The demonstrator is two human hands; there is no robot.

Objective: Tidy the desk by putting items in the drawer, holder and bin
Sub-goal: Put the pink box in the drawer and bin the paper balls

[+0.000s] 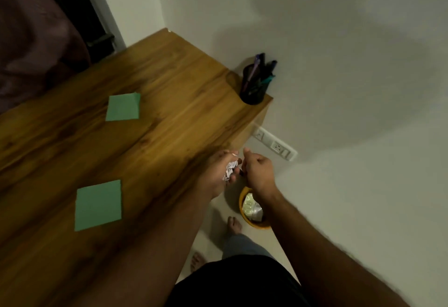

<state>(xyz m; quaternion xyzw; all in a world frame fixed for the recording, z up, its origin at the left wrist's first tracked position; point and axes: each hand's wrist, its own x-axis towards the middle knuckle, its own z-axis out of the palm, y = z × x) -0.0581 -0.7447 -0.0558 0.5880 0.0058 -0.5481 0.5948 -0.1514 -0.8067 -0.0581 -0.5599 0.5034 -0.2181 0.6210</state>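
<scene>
- Left hand [219, 173] has its fingers curled around a crumpled paper wad [229, 170], right at the desk's corner edge. The right hand [255, 169] is just beside it, fingers curled in too. Looks like it might be pinching the other side of the wad, but honestly I can't tell if it's actually holding anything.
- The yellow bin [254, 209] sits on the floor below the hands, right up by the wall, and it already has some trash in it.
- Biggest risk imo: the hands aren't squarely over the bin opening, they're more up over the desk edge. Let go now and the wad could clip the desk [145, 69] or the rim and bounce onto the floor.
- Paper that light drifts, and the drop is a long one. Lowering first would help.
- If both hands have it and let go unevenly, it gets flicked sideways toward the wall.
- A bare foot [234, 225] is just beside the bin, so a small shuffle could knock it over.
- Still two green sticky pads [98, 206] [123, 107] on the desk, well apart, waiting for the drawer. The pen holder [253, 86] at the back corner looks filled already.
</scene>
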